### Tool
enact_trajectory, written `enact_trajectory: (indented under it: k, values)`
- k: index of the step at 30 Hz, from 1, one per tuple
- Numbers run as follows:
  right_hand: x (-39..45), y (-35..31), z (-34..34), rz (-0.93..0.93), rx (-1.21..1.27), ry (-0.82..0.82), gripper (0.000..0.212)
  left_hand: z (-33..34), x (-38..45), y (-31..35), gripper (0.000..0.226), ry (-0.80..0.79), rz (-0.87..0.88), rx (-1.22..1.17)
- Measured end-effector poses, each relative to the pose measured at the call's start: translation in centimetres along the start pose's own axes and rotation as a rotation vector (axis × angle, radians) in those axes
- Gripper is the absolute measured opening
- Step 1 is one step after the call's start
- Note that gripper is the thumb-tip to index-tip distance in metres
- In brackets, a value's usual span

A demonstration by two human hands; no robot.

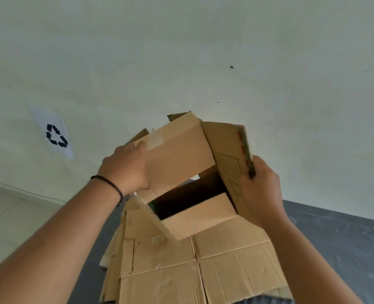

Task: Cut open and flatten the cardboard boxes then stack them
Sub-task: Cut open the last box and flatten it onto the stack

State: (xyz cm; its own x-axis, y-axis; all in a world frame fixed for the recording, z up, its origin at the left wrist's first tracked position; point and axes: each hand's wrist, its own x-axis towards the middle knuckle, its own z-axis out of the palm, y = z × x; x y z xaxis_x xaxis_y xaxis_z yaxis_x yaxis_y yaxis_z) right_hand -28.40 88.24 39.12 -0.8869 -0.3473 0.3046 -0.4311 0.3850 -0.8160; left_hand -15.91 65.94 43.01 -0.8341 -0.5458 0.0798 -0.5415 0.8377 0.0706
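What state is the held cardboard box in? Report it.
Not flattened: the brown cardboard box keeps an open cavity, gripped by left hand and right hand.

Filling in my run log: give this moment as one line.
stage: flattening | left hand: grips box | right hand: grips box side | stack: flattened cardboard below, on grey table

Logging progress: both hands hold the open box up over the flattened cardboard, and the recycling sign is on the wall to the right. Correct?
Not quite. The head view shows the recycling sign on the wall to the left. Both the left hand and the right hand do hold the open box above the flattened cardboard.
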Motion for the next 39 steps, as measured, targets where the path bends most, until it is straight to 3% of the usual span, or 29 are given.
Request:
enact_trajectory:
  k: [2, 4, 7, 10, 14, 18, 20, 23, 26, 29, 31, 35, 39]
  values:
    - [0.3, -2.0, -0.5, -0.100, -0.069, 0.010, 0.022, -0.2, 0.4, 1.1, 0.088, 0.023, -0.028, 0.178]
    - [0.5, -3.9, -0.8, -0.202, -0.128, 0.016, 0.029, 0.3, 0.5, 2.1, 0.110, 0.031, -0.025, 0.212]
    - [0.7, -5.9, -0.6, -0.328, -0.229, -0.029, 0.034, 2.4, 0.7, 2.9, 0.135, 0.019, -0.141, -0.071]
    - [0.8, -7.2, -0.1, -0.374, -0.312, -0.095, 0.039, 5.0, 0.0, 4.1, 0.142, 0.187, -0.190, -0.310]
    - [0.4, -8.2, 1.1, -0.405, -0.379, -0.181, 0.057, 7.7, -1.3, 5.8, 0.149, 0.217, -0.235, -0.260]
    - [0.5, -8.2, 1.7, -0.476, -0.456, -0.198, 0.064, 9.5, -1.7, 4.8, 0.132, 0.214, -0.159, -0.249]
    - [0.7, -8.0, 1.9, -0.514, -0.539, -0.172, 0.066, 9.8, -1.9, 4.0, 0.110, 0.224, -0.045, -0.376]
    - [0.9, -6.5, 2.4, -0.472, -0.677, -0.180, 0.068, 9.2, -2.3, 2.2, 0.055, 0.296, 0.075, -0.626]
    - [-0.5, -4.5, 3.0, -0.521, -0.764, -0.032, 0.068, 8.4, -2.5, 0.8, 0.039, 0.377, 0.078, -0.807]
    - [-4.9, -1.8, 4.4, -0.805, -0.494, 0.098, 0.035, 8.5, -2.7, -0.1, 0.036, 0.380, 0.020, -0.863]
    - [-7.5, 0.6, 5.8, -0.889, -0.564, -0.087, 0.018, 9.0, -2.9, -0.5, 0.039, 0.361, -0.015, -0.880]
    - [-9.0, 6.1, 7.7, -0.543, -0.985, -0.354, 0.019, 10.1, -3.4, -1.1, 0.032, 0.405, -0.086, -0.895]
    - [-9.3, 10.2, 6.4, -0.251, -1.042, -0.328, 0.050, 10.2, -3.8, -1.8, 0.030, 0.429, -0.106, -0.916]
